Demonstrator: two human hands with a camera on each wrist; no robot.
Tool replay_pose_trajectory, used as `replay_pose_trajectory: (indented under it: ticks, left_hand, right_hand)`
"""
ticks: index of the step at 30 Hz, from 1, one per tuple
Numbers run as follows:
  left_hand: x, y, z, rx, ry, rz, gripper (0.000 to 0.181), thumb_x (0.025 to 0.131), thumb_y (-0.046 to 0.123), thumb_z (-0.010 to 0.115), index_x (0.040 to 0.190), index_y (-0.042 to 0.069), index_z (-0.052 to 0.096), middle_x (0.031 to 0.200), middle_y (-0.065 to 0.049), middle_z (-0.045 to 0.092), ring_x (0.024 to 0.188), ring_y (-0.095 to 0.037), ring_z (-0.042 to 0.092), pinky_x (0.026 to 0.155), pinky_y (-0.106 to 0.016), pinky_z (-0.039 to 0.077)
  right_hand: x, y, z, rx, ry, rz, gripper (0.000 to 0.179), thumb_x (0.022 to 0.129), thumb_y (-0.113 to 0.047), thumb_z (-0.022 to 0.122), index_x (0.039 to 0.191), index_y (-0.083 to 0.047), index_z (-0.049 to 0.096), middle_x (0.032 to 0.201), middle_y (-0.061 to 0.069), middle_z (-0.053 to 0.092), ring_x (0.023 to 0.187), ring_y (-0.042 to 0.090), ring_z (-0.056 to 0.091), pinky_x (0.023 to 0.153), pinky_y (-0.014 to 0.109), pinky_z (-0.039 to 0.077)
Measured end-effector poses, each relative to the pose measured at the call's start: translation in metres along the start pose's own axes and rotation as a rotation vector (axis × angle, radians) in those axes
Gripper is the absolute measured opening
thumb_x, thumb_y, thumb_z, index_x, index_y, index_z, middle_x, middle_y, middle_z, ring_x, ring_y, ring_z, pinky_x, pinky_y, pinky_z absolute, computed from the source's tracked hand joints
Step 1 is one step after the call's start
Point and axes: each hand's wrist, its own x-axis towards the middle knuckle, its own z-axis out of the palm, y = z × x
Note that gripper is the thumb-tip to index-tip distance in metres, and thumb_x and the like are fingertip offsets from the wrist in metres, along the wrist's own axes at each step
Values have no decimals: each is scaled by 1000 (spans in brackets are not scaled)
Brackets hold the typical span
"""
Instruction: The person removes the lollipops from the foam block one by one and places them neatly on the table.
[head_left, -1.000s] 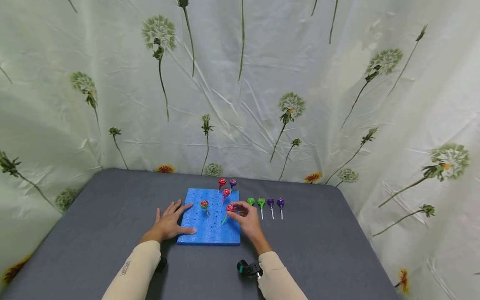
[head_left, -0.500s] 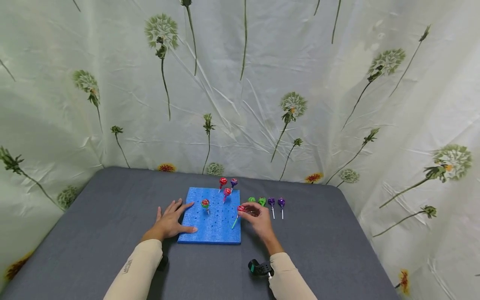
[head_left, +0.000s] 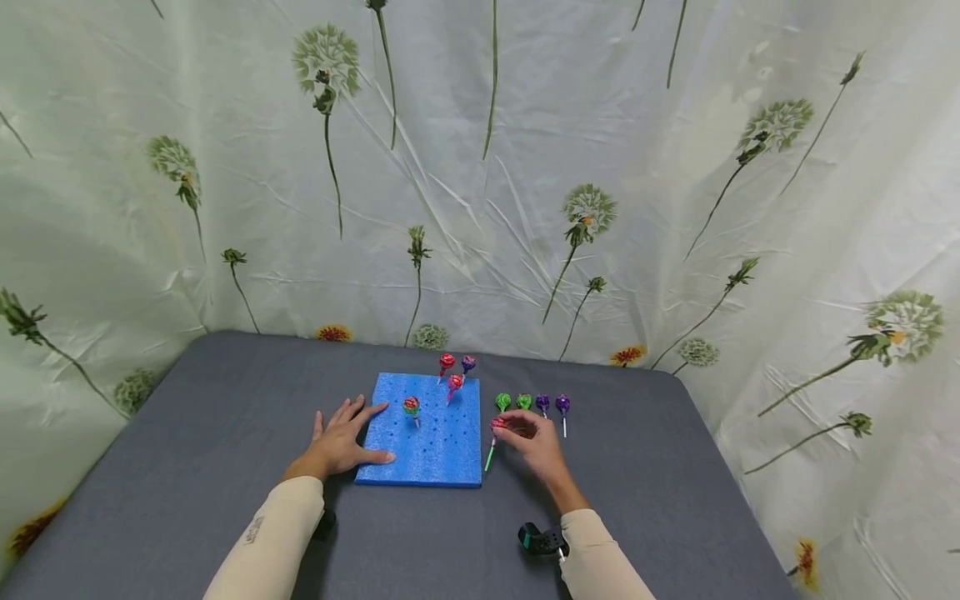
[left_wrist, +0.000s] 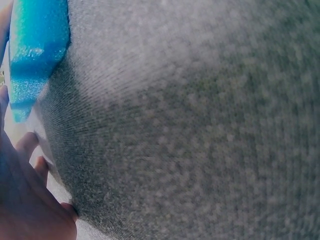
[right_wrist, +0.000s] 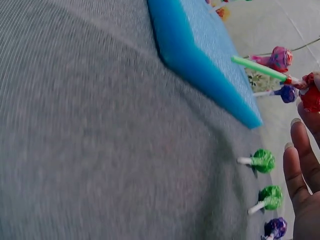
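A red-wrapped lollipop (head_left: pixel 497 425) with a green stick is pinched by its head in my right hand (head_left: pixel 536 440), just off the right edge of the blue foam board (head_left: pixel 435 471). In the right wrist view, the green stick (right_wrist: pixel 260 68) points away from the fingers. My left hand (head_left: pixel 336 447) lies spread over the board's left edge, thumb and index finger touching it. Several lollipops stand in the board: a red one (head_left: pixel 447 362), a purple one (head_left: pixel 468 364), a pinkish-red one (head_left: pixel 454 383) and a green-and-red one (head_left: pixel 411 406). Small holes dot the foam.
Right of the board, two green lollipops (head_left: pixel 524 402) and two purple lollipops (head_left: pixel 562 404) lie in a row on the grey tabletop (head_left: pixel 652 475). My right hand partly covers some of their sticks. A flowered curtain (head_left: pixel 480 208) hangs behind the table.
My right hand has carried the red lollipop from above the board rightward, past its right edge. My left hand has stayed in place.
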Motion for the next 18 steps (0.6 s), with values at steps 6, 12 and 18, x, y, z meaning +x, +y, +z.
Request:
replay_pose_trajectory:
  ticks: [6, 12, 18]
  left_hand:
    - [-1, 1, 0, 7, -10, -3, 101, 70, 67, 72, 150, 19, 34, 156, -27, 17, 143, -48, 6, 107, -69, -9]
    - [0, 2, 0, -5, -14, 6, 101, 70, 67, 72, 151, 20, 34, 157, -25, 16, 144, -46, 6, 107, -68, -10]
    - [-2, 2, -1, 5, -7, -9, 101, 70, 65, 74, 150, 19, 34, 156, -26, 17, 143, -47, 7, 107, -69, -9]
  right_hand:
    - [2, 26, -9, -17, 11, 3, 19, 84, -2, 72, 102, 3, 70, 94, 14, 69, 83, 12, 60, 73, 22, 50]
    - [1, 45, -16, -38, 53, -6, 14, 84, -6, 74, 98, -2, 73, 89, 6, 70, 79, 9, 61, 71, 21, 50]
    - [0, 54, -13, -43, 58, 9, 9, 85, 0, 70, 92, 6, 72, 87, 12, 71, 76, 6, 60, 69, 19, 50]
